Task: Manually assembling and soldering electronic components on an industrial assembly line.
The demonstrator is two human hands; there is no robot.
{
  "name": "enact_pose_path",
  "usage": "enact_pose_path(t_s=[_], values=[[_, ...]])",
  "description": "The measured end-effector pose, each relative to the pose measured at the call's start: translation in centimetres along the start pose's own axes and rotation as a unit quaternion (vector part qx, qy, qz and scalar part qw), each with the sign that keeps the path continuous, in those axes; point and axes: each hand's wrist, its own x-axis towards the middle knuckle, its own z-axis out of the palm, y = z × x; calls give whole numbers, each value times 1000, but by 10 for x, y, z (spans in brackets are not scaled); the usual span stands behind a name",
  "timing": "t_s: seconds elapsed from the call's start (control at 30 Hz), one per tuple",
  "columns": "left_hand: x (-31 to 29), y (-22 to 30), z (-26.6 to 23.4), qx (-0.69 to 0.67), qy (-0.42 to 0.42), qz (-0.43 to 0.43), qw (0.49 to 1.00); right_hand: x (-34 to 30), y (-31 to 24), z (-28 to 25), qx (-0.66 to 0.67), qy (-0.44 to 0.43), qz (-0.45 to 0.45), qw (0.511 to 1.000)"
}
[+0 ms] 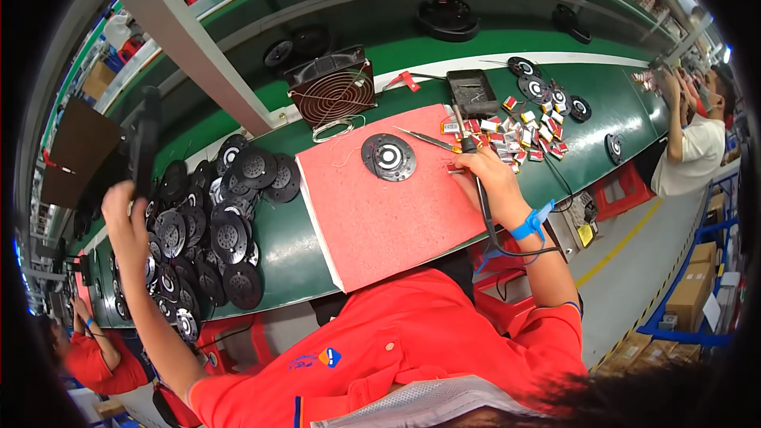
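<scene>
My left hand (125, 212) is raised at the left, its fingers closed at the lower end of a dark, long upright object (144, 139) whose kind I cannot make out. Beside it lies a heap of round black discs with perforated faces (230, 234). My right hand (493, 182) grips a soldering iron (469, 144), its black cable running down past my wrist. Silver pointed tweezers (426, 138) meet the same fingers; whether they are held is unclear. One black disc with a white ring centre (388, 158) lies on the red foam mat (380, 230), left of my right hand.
Small red and silver battery packs (527, 139) lie right of the mat, with a black tray (472, 93) behind. A fan with a copper-coloured grille (337, 95) stands at the back. A grey post (190, 40) rises at left. Other people (694, 127) work at both sides.
</scene>
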Motion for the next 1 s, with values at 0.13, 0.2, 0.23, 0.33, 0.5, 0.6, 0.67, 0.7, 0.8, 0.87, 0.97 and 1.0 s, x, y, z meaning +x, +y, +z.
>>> enact_pose_path(t_s=[0.13, 0.2, 0.23, 0.33, 0.5, 0.6, 0.67, 0.7, 0.8, 0.87, 0.97, 1.0], values=[[-54, 112, -26, -85, -49, 63, 993, 12, 2, 8, -76, -35, -80, 993], [-69, 152, -21, -120, -62, 98, 986, 14, 3, 8, -62, -14, -73, 995], [-70, 173, -19, -132, -93, 97, 982, 14, 4, 8, -59, 11, -54, 997], [-79, 211, 4, -161, -119, 170, 965, 11, 2, 7, 56, 61, 18, 996], [-86, 239, 32, -211, -91, 222, 947, 25, -33, 6, 168, 56, 20, 984], [-70, 235, 34, -359, -102, 157, 914, 32, -56, 12, 188, 8, -28, 982], [-48, 231, 35, -366, -73, 118, 920, 40, -76, 17, 204, -15, -68, 977], [-37, 229, 40, -374, -40, 85, 923, 45, -86, 21, 229, -23, -84, 970], [-9, 224, 63, -328, -93, 39, 939, 52, -91, 36, 244, -56, -103, 963], [-4, 223, 80, -317, -130, 40, 939, 55, -92, 39, 232, -58, -101, 966], [5, 217, 80, -324, -217, 29, 920, 47, -86, 41, 217, -36, -84, 972], [5, 213, 79, -336, -235, 47, 911, 43, -83, 41, 221, -18, -61, 973]])
